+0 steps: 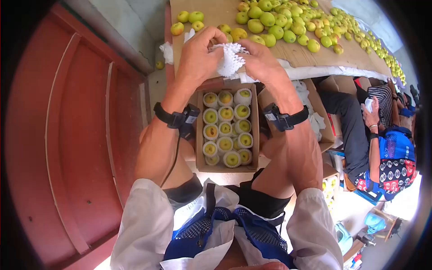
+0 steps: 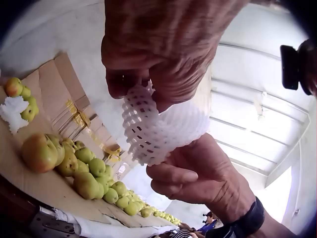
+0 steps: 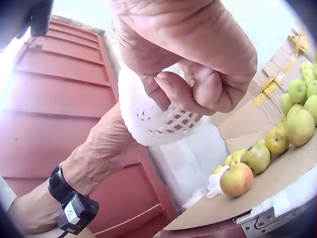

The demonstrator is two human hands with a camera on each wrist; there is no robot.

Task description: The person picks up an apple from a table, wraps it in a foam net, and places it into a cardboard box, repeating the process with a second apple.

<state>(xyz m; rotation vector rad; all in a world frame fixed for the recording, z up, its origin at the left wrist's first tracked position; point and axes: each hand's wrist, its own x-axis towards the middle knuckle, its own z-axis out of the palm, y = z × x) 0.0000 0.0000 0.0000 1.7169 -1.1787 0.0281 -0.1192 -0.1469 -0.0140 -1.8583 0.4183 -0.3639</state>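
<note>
Both hands hold a white foam fruit net between them, above the near edge of the cardboard-covered table [image 1: 204, 67]. The left hand [image 1: 198, 56] pinches one side of the foam net [image 1: 231, 63]. Opposite it, the right hand [image 1: 263, 65] grips the other side with curled fingers and thumb. In the left wrist view the net [image 2: 143, 126] is stretched into a tube with its mesh spread; no fruit shows inside. Below the hands, between the knees, stands a cardboard carton [image 1: 200, 148] with rows of apples [image 1: 226, 113] in white foam nets.
Many loose yellow-green apples [image 1: 288, 22] cover the table's far and right parts, a few apples [image 1: 196, 17] lying at its left corner. A red metal door [image 1: 90, 126] is close on the left. At right, another carton [image 1: 327, 135] holds white nets; another person [image 1: 373, 135] sits beyond.
</note>
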